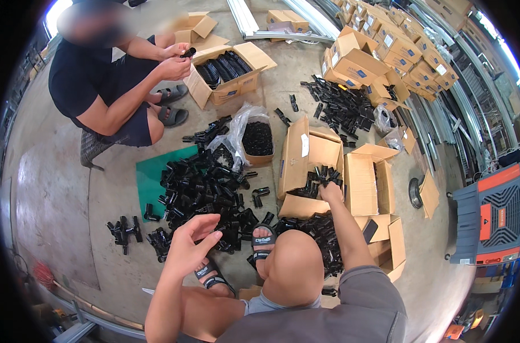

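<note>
Grey cloth on the person's shoulder lies nearest, bare knees ahead of it, strapped sandals (264,240) on the concrete floor. Left hand (194,237) hangs over the near side of the big pile, palm turned inward, fingers loosely curled and parted, nothing in them. Loose black pipe fittings (200,191) heap up below and beyond it, partly over a green sheet (151,178); short branched tubes, long axes at every angle.

To the right, a second black heap (323,237) lies between the knee and the cartons. Dark phone-like slab (370,230) on a carton flap, long axis slanting away and rightward.

Right hand (332,192) reaches down to an open carton (296,157), fingertips bent at black fittings (321,175) in its near part. Cannot tell whether the fingers grip one. Those fittings lie jumbled; several tube ends point up and away from the person.

Farther: a plastic-lined box of small black parts (257,139); another black heap (343,106). Beyond, a carton (234,86) with fittings in rows running away. Seated co-worker's hands (177,61) hold one black fitting (188,52), its axis roughly crosswise.
</note>
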A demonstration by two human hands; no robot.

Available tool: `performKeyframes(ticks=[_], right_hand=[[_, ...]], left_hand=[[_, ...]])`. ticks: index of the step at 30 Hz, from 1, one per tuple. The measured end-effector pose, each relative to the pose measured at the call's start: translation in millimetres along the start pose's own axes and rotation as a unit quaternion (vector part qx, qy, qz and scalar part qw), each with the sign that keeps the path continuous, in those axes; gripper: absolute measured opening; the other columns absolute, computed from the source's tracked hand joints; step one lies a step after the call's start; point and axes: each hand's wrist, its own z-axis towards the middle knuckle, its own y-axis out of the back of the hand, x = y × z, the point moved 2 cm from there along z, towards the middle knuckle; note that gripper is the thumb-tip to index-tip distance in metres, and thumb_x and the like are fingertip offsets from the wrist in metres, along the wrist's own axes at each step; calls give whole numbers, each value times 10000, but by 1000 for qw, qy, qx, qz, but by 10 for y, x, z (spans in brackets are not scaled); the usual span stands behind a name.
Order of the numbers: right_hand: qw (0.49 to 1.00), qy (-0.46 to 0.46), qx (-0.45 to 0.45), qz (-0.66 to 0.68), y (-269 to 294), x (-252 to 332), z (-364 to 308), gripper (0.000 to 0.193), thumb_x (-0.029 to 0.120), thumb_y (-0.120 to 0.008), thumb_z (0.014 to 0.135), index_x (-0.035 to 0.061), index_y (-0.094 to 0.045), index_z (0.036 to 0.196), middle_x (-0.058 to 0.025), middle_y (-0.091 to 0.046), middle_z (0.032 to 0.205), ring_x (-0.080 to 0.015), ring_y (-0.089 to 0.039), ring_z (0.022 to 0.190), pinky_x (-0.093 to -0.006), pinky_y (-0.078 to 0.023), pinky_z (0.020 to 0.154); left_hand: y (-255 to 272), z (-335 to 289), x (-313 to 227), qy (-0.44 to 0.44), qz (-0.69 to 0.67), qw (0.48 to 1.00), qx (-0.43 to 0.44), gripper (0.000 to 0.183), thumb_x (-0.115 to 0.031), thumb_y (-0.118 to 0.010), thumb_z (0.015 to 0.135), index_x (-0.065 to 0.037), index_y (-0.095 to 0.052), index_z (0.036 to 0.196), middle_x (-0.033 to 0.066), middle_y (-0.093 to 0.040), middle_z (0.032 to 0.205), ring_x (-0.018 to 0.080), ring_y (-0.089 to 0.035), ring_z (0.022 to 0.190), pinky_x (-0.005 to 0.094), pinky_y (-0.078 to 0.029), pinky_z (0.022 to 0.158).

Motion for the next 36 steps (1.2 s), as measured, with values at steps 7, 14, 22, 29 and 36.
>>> performKeyframes(ticks=[7, 14, 22, 29, 36], right_hand=[[995, -94, 16, 43, -256, 258, -72, 714, 476, -816, 796, 20, -540, 1270, -203, -670, 1238, -370, -659, 1151, -488, -547, 945], [984, -130, 17, 120, -336, 126, 60, 731, 398, -874, 748, 13, -523, 1260, -213, -662, 1272, -370, -652, 1172, -478, -538, 970], [987, -144, -11, 72, -312, 263, 26, 738, 373, -864, 765, 43, -500, 1316, -213, -517, 1377, -361, -584, 1239, -449, -547, 980], [992, -108, -65, 23, -457, 327, 70, 658, 350, -849, 765, 108, -579, 1314, -203, -496, 1382, -368, -575, 1251, -459, -539, 988], [993, -101, -47, 31, -371, 243, 82, 665, 365, -835, 757, 78, -563, 1292, -229, -658, 1232, -379, -617, 1208, -466, -531, 994]], left_hand=[[36, 32, 53, 28, -4, 1000, -12, 402, 24, -688, 907, 30, -598, 1298, 130, -659, 1288, 213, -625, 1206, 354, -486, 1059], [14, 96, 85, 28, 10, 999, 14, 418, -43, -729, 905, 13, -605, 1300, 147, -661, 1310, 262, -628, 1234, 373, -488, 1061], [32, 61, 106, 27, -3, 1000, 10, 411, 30, -703, 895, 22, -605, 1294, 126, -662, 1286, 207, -624, 1206, 354, -496, 1050], [39, 70, 106, 26, 10, 1000, 14, 411, -1, -716, 897, 3, -611, 1295, 127, -665, 1289, 226, -629, 1210, 361, -496, 1052], [55, 58, 74, 33, 33, 999, 24, 417, -67, -745, 899, -16, -622, 1294, 130, -678, 1288, 254, -641, 1217, 369, -505, 1039]])
